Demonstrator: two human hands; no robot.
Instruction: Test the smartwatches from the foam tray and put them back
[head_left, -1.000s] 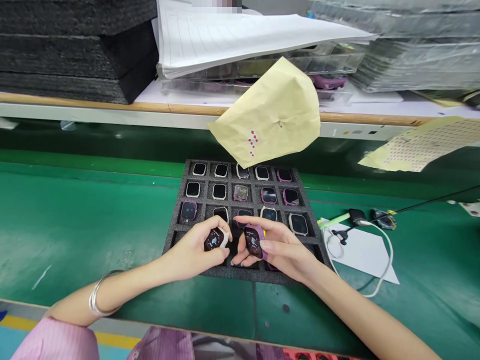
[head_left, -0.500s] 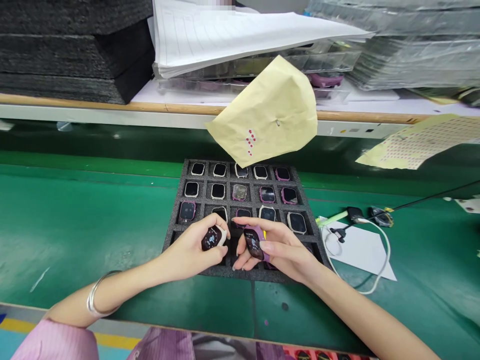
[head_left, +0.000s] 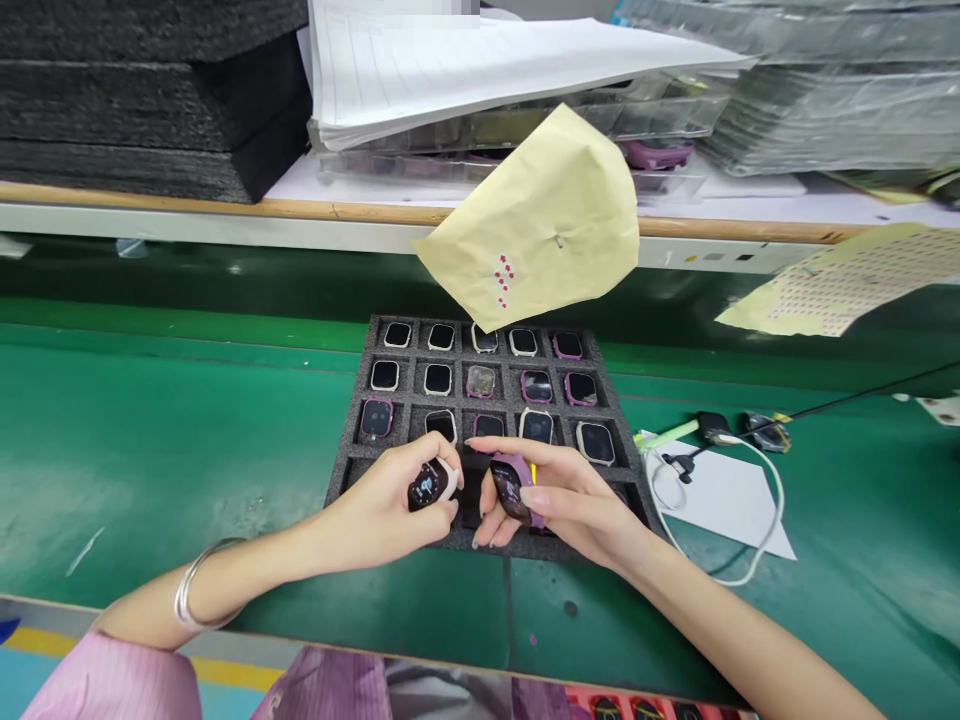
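Note:
A white-cased smartwatch (head_left: 427, 486) with a lit screen is gripped in my left hand (head_left: 390, 495), thumb and fingers on its edges. My right hand (head_left: 574, 495) holds a purple smartwatch (head_left: 511, 487) between thumb and fingers, its display lit and tilted to the left. Both hands are over the near rows of a dark grey foam tray (head_left: 352, 440). Watches in white and purple cases sit in its square compartments, among them a purple one (head_left: 376, 418) at the left and a white one (head_left: 595, 442) at the right. My hands hide part of the front row.
A white cable (head_left: 780, 500) and a white sheet (head_left: 739, 505) lie right of the tray. Yellow sticker sheets (head_left: 540, 230) hang from the shelf edge (head_left: 360, 212) above it. Black foam blocks (head_left: 135, 110), papers (head_left: 465, 70) and clear plastic trays (head_left: 840, 110) are stacked on the shelf.
Both hands keep their hold on the two watches. My left hand has turned its watch slightly; the view has shifted a little.

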